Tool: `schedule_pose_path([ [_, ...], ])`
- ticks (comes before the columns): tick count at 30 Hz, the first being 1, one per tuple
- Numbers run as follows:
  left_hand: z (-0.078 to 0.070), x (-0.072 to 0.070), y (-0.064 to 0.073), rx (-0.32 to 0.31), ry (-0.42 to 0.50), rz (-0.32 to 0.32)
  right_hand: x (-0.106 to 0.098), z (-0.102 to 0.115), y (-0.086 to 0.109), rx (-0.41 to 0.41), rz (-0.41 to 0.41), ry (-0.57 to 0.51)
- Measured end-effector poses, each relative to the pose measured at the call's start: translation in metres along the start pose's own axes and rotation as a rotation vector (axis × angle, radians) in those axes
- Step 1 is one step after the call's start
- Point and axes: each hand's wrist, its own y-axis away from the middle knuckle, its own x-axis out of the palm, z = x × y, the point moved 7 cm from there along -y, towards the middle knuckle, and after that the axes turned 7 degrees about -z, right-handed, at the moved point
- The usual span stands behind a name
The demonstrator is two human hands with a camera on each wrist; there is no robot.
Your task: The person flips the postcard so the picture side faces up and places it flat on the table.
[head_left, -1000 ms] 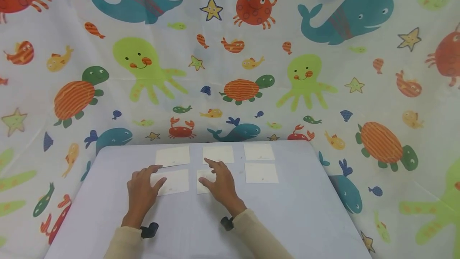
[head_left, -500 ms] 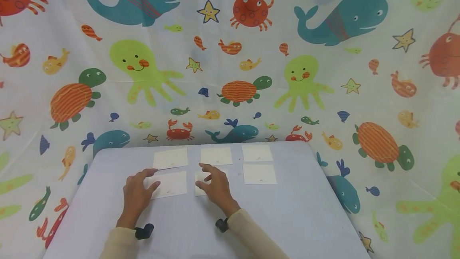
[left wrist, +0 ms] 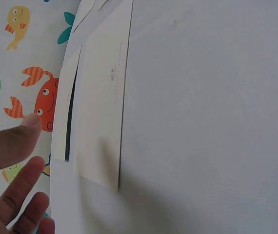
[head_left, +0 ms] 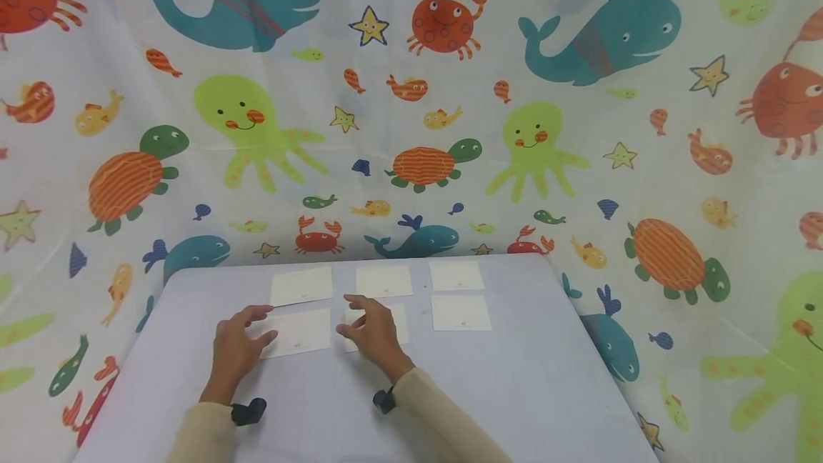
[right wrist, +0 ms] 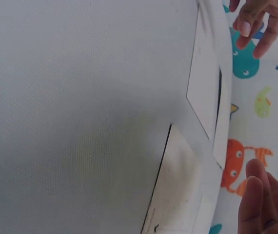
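Observation:
Several white cards lie flat in two rows on the white table. My left hand (head_left: 236, 352) is at the left edge of the front-left card (head_left: 298, 332), thumb and fingers spread apart, holding nothing. In the left wrist view its fingers (left wrist: 24, 183) appear raised off the table. My right hand (head_left: 375, 338) hovers over the front-middle card (head_left: 397, 324) and partly covers it. Its fingers are slightly bent, with nothing between them; the right wrist view shows the fingers (right wrist: 256, 200) off the card. Each visible card bears small faint print near its lower edge.
Behind the front row lie the back-left card (head_left: 302, 286), back-middle card (head_left: 383, 281) and back-right card (head_left: 456, 275). The front-right card (head_left: 461, 313) is to the right of my right hand. A sea-animal curtain (head_left: 411, 120) hangs behind the table (head_left: 527, 377).
Both hands have drifted a little to the left, and more of the front-middle card shows. The head view has shifted slightly. The cards look unmoved on the table.

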Motion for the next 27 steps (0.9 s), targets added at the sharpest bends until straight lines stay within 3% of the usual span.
schedule_pose_path([
  [16,0.01,-0.002,-0.011,0.021,-0.044,0.041,0.025,-0.002,-0.007,0.142,0.026,-0.07],
  [27,0.019,-0.002,-0.014,0.031,-0.076,0.063,0.039,-0.008,-0.008,0.21,0.03,-0.025],
])
